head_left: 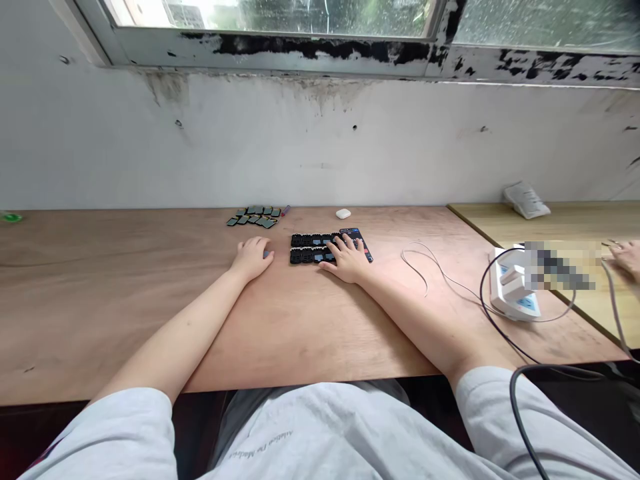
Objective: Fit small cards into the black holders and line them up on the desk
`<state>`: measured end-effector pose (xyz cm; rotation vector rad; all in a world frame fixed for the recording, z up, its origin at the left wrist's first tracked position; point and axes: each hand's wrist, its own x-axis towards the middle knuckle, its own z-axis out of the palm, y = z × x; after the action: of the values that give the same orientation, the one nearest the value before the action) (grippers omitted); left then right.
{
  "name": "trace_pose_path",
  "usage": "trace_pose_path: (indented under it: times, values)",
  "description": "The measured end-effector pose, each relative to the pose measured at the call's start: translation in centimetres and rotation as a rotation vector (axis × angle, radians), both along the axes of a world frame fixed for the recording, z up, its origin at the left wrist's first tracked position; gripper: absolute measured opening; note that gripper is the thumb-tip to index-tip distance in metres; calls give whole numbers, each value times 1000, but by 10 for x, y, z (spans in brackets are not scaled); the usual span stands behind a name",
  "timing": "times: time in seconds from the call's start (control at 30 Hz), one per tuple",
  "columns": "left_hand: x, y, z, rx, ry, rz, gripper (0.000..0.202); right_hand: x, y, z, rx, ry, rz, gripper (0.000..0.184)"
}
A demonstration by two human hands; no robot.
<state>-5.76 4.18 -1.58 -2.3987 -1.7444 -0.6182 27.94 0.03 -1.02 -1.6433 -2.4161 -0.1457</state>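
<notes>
White wall under a stained window sill; long plywood table below. Black tray of small dark parts lies mid-table, flat for reach. Right hand rests spread on its right end, seemingly steadying it. Left hand lies loosely curled just left of tray, fingertips on a small grey piece. Loose chips grouped behind, apart

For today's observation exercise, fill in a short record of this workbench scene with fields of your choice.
surface: wooden table
left hand: resting on table, fingers curled, small grey piece at fingertips
right hand: flat on black tray of small parts
behind tray: loose green-grey chips, white earbud case
right side: white power strip, cables, another person's hand
</notes>
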Motion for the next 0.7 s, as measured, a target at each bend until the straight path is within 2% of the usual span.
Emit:
trace_pose_path:
  times: [0.1,0.2,0.37,0.5,0.7]
  values:
    - [-4,11,0,4,32,-10,40,0,-1,1,1,8,2,82]
    - [0,12,2,57,66,-78,37,0,-7,3,50,12,4,77]
    - [13,-8,8,184,75,-222,37,3,-20,4,155,6,17,61]
    - [24,-26,12,212,95,-354,36,3,-31,5,204,31,50,49]
    - [42,-39,16,179,87,-535,33,-4,-44,10,259,116,32,53]
